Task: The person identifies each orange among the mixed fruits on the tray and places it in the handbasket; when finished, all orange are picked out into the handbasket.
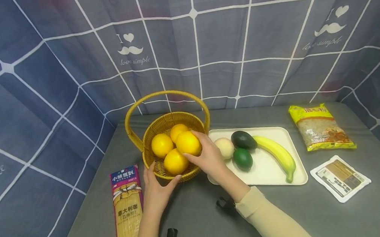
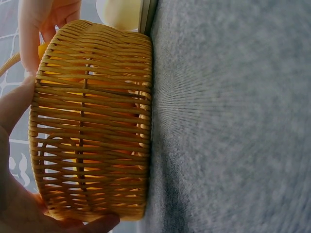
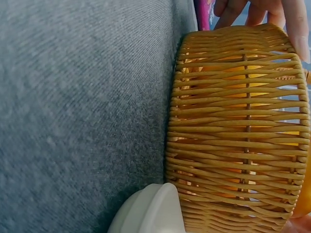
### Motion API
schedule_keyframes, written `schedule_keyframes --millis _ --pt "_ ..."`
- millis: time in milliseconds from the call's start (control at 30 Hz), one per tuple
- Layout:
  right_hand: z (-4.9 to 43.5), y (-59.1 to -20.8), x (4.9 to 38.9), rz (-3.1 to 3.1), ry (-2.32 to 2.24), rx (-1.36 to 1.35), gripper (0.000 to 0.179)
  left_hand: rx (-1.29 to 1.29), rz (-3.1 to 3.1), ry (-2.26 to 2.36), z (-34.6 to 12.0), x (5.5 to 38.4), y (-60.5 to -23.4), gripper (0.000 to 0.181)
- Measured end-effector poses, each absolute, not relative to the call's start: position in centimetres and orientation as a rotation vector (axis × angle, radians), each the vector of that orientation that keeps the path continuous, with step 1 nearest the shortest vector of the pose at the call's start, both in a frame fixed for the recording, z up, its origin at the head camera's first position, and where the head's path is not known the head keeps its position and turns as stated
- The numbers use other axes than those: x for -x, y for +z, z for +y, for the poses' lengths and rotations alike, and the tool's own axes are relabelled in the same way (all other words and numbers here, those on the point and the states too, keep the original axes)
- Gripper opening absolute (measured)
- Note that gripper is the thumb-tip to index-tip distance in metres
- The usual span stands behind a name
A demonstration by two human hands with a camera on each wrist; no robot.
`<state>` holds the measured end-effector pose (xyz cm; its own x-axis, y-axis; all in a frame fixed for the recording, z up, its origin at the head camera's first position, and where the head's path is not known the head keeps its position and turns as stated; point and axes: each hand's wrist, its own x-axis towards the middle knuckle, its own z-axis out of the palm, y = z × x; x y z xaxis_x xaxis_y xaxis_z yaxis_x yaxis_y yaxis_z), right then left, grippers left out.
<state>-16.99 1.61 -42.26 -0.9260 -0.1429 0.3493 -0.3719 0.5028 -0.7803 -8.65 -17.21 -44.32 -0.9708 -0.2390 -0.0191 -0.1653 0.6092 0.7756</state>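
A woven wicker basket (image 1: 189, 114) with a tall arched handle holds several oranges. My left hand (image 1: 158, 192) grips the near left of its rim, thumb along the edge and fingers round the side, as the left wrist view also shows. With thumb and fingers, my right hand (image 1: 211, 157) holds the top right orange (image 1: 188, 143) from its right side. That orange overlaps the front orange (image 1: 175, 162) in the head view. A left orange (image 1: 162, 145) and a back orange (image 1: 178, 130) lie in the basket. The wicker wall (image 3: 238, 126) partly hides the fruit in the right wrist view.
Right of the basket, a white tray (image 1: 266, 178) bears a banana (image 1: 277, 152), a pale round item (image 1: 225, 147), and two dark green items. A pasta packet (image 1: 128, 210) lies on the left. A yellow bag (image 1: 321, 127) and a white packet (image 1: 341, 178) lie on the right.
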Motion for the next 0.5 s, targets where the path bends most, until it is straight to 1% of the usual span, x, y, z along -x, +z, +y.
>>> schedule_keyframes --millis 300,500 --pt "1.28 -42.49 17.45 -2.54 1.382 -0.368 0.074 -0.346 -2.735 -1.297 -17.14 8.73 -44.54 0.104" --pt "1.17 -42.6 17.68 -2.541 1.382 -0.378 0.075 -0.363 -2.74 -1.288 -17.26 8.71 -44.53 0.104"
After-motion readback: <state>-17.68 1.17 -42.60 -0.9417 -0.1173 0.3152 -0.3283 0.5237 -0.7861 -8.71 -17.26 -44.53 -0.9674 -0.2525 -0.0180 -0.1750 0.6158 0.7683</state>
